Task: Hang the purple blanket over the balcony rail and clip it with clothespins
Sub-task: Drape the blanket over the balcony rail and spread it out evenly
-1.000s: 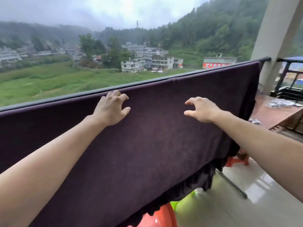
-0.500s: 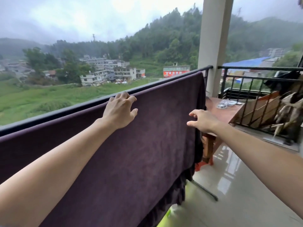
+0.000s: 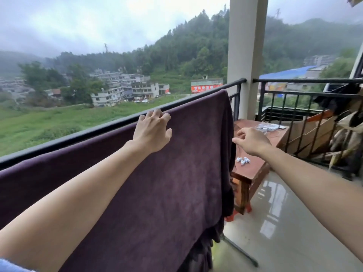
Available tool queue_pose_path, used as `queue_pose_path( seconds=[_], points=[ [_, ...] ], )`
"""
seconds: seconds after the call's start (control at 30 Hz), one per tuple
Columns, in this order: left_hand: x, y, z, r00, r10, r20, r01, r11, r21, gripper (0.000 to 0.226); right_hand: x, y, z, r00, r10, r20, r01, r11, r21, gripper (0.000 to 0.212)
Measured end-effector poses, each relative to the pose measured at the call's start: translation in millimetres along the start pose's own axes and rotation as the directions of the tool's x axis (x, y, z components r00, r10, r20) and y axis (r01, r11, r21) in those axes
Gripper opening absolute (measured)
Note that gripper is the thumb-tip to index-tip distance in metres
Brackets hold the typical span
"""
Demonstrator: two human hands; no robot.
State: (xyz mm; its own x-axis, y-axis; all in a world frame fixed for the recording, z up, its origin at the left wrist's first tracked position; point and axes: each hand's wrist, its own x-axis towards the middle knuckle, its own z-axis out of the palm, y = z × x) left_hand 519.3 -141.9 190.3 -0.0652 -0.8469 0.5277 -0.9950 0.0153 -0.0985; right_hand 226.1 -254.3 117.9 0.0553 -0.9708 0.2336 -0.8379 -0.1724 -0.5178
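The purple blanket (image 3: 161,183) hangs draped over the black balcony rail (image 3: 78,134), its right edge ending near the rail's end. My left hand (image 3: 152,131) rests on the blanket's top with fingers spread over the rail. My right hand (image 3: 252,141) has left the blanket and hovers loosely open above the reddish wooden table (image 3: 253,171). A few white clothespins (image 3: 243,160) lie on that table just below the hand. More white clips (image 3: 268,127) sit in a pile at the table's far end.
A concrete pillar (image 3: 247,55) stands behind the table. A second black railing (image 3: 306,99) closes the right side, with cardboard and wood scraps (image 3: 322,134) stacked against it. A drying-rack leg (image 3: 241,252) slants across the glossy tiled floor (image 3: 284,232).
My head turned right, bringing the table, pillar and side railing into view. My right hand moved off the blanket toward the table. My left hand stayed on the blanket's top.
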Motion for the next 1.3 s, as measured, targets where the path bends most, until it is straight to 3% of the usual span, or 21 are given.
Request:
queue_pose_path(
  seconds=[0.13, 0.33, 0.6, 0.73, 0.87, 0.97, 1.03, 1.1, 1.17, 1.23, 1.3],
  points=[
    [74, 35, 49, 0.995, -0.091, -0.035, 0.092, 0.996, 0.016, 0.044, 102, 33, 7, 0.997, -0.075, -0.004, 0.075, 0.996, 0.038, 0.040],
    [165, 66, 99, 0.960, -0.276, 0.038, 0.277, 0.961, 0.002, 0.039, 243, 58, 0, 0.990, -0.137, 0.018, 0.135, 0.987, 0.089, 0.038],
    [201, 62, 117, 0.948, -0.319, 0.006, 0.319, 0.948, -0.019, 0.032, 355, 52, 25, 0.999, -0.032, -0.039, 0.041, 0.966, 0.254, 0.054],
    [210, 60, 122, 0.942, -0.331, -0.058, 0.325, 0.942, -0.090, 0.027, 383, 35, 39, 0.992, -0.080, -0.100, 0.107, 0.950, 0.294, 0.041],
    [212, 57, 128, 0.915, -0.379, -0.134, 0.362, 0.922, -0.137, 0.021, 398, 39, 45, 0.983, -0.019, -0.183, 0.079, 0.941, 0.329, 0.021],
    [213, 61, 129, 0.907, -0.389, -0.160, 0.370, 0.919, -0.136, 0.019, 401, 38, 47, 0.986, -0.028, -0.166, 0.094, 0.910, 0.404, 0.015],
    [212, 64, 129, 0.902, -0.399, -0.163, 0.383, 0.916, -0.119, 0.019, 402, 33, 43, 0.993, 0.009, -0.114, 0.053, 0.847, 0.529, 0.011],
    [211, 69, 130, 0.896, -0.410, -0.169, 0.402, 0.912, -0.084, 0.023, 406, 26, 31, 1.000, 0.025, -0.017, -0.004, 0.673, 0.739, 0.011],
    [214, 78, 132, 0.898, -0.413, -0.152, 0.413, 0.910, -0.032, 0.036, 410, 18, 10, 0.996, -0.035, 0.080, -0.054, 0.474, 0.879, 0.015],
    [223, 88, 134, 0.895, -0.434, -0.103, 0.434, 0.901, -0.015, 0.048, 410, 13, -16, 0.980, -0.117, 0.160, -0.108, 0.360, 0.927, 0.020],
    [235, 98, 136, 0.890, -0.443, -0.110, 0.443, 0.896, -0.031, 0.039, 405, 12, -40, 0.952, -0.224, 0.210, -0.147, 0.266, 0.953, 0.023]
  ],
)
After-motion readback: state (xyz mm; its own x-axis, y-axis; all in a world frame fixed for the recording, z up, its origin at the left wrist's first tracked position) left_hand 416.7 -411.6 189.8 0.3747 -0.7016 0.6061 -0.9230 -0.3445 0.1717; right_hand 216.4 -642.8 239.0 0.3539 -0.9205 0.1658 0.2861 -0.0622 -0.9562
